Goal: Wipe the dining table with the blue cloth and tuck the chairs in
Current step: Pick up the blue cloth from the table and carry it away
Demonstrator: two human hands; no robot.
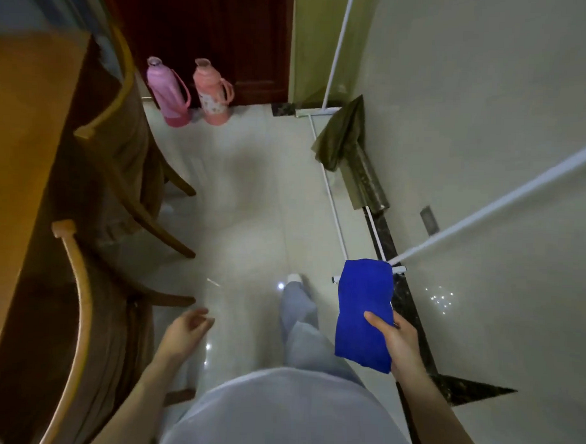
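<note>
A folded blue cloth (364, 310) hangs in front of me on the right, gripped at its lower right by my right hand (393, 341). My left hand (185, 331) floats free over the floor with its fingers loosely curled and apart, holding nothing. The wooden dining table (25, 139) fills the left edge of the view. Two wooden chairs stand along its side: the nearer chair (79, 314) with a curved back rail at lower left, the farther chair (123, 93) beyond it. Both hands are apart from the chairs and the table.
A purple thermos (168, 91) and a pink thermos (211, 91) stand on the floor by a dark red door (208, 29). A white wall (487, 129) with white conduit strips runs along the right. My legs are over pale glossy floor tiles (252, 194) between chairs and wall.
</note>
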